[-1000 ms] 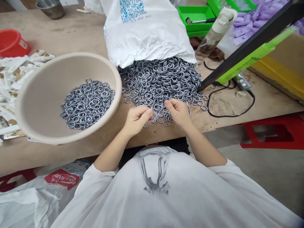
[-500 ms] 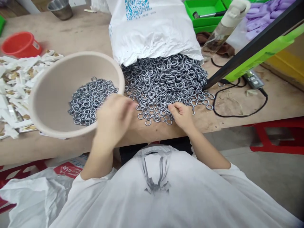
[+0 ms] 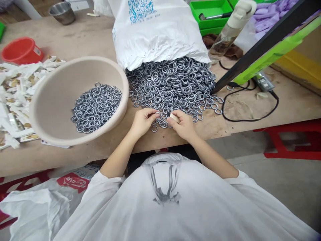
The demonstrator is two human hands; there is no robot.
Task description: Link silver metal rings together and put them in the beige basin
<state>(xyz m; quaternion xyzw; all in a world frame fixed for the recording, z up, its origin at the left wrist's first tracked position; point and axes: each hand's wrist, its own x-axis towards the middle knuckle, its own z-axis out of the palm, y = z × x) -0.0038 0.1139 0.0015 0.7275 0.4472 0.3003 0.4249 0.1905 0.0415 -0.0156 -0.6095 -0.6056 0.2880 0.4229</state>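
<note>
My left hand [image 3: 143, 123] is at the front edge of a spread of grey metal rings [image 3: 173, 80], thumb and forefinger pinched on what looks like one ring. Close by on the right, my right hand [image 3: 185, 126] is closed around a short off-white tool [image 3: 174, 117] with a dark tip; its exact kind cannot be made out. The tip points left, toward my left hand. The rings spill from the mouth of a white sack [image 3: 160, 40]. To the left, a beige basin [image 3: 50, 103] holds a heap of similar rings [image 3: 96, 107].
White strips [image 3: 17, 87] lie heaped at the left beside a red bowl [image 3: 21, 50]. A metal bowl [image 3: 62, 13] stands farther back. On the right, a slanted black bar [image 3: 250, 53], a clear bottle [image 3: 229, 31] and a looped black cable [image 3: 240, 119] border the rings.
My left hand has moved from the basin's rim, right, to the loose rings. My right hand has shifted slightly left, and the tool in it now shows. The view has shifted slightly.
</note>
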